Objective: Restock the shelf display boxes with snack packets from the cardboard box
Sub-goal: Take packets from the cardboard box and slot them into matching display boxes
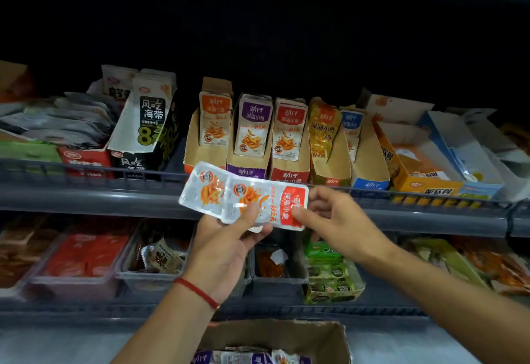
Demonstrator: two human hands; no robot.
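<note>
Here, both hands point(275, 228) round red-labelled 深海小鱼 packets point(243, 195), before the red 劲仔 display box point(289, 175).

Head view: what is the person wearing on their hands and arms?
Both forearms are bare, with no sleeves in view. The left hand has a thin red string bracelet around its wrist. The right hand shows no gloves, rings or watch.

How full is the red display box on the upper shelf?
Partly full. The red display box holds a stack of upright red-topped packets at its back; bare cardboard shows in front of them.
</note>
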